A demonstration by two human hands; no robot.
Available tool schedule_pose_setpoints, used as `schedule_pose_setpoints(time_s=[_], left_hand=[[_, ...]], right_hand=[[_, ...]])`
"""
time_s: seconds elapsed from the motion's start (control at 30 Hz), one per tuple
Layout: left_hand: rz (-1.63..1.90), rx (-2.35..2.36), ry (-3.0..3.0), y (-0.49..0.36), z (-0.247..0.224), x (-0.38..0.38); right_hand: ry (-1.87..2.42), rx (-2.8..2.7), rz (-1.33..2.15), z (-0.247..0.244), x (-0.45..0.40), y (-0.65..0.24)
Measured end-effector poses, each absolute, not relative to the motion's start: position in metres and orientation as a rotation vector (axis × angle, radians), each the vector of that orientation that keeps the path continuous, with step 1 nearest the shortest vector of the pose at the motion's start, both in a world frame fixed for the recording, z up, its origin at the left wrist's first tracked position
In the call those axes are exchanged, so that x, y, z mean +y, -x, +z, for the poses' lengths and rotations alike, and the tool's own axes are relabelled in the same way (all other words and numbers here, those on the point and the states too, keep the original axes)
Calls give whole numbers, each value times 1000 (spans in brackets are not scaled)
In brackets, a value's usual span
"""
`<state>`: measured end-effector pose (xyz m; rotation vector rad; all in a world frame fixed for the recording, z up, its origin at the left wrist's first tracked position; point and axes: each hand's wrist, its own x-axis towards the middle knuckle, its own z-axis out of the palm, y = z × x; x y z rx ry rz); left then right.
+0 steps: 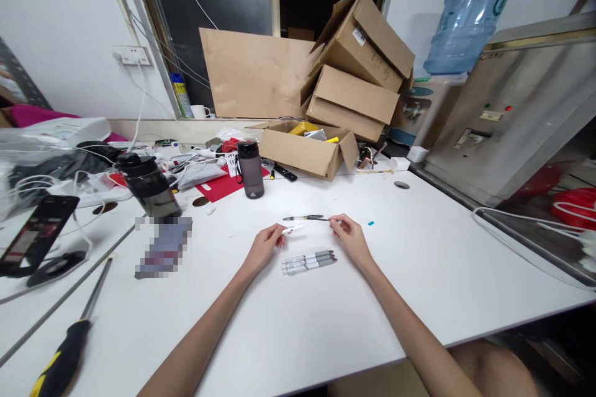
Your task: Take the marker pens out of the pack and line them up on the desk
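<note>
My left hand [267, 246], fingers pinched, holds a slim white pen-like piece [293, 229] pointing to the right. My right hand [349, 237] is closed in a pinch on a thin dark stick [322, 219], which looks like a pen refill; its far end overlaps a pen behind it. That pen [300, 218], clear with dark parts, lies on the table just beyond both hands. Nearer me, between my forearms, a few pens [307, 263] with pale barrels and grey grips lie side by side, dark ends to the right.
On the white table [298, 329] stand a dark bottle [251, 170] and a shaker bottle [149, 186]. A screwdriver [69, 341] and a phone [37, 236] lie left. An opened carton [307, 152] sits behind; a blue scrap [371, 223] lies right of my hand.
</note>
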<state>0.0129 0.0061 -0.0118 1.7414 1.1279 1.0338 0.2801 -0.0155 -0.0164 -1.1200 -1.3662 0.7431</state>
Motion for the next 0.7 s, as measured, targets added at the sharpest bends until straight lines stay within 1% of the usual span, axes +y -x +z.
schedule_pose_setpoints(time_s=[0.5, 0.7], left_hand=[[983, 1134, -1709, -15, -7, 3], [980, 1130, -1727, -13, -11, 5]], right_hand=[[1124, -1416, 828, -3, -31, -258], [1068, -1423, 809, 9, -10, -265]])
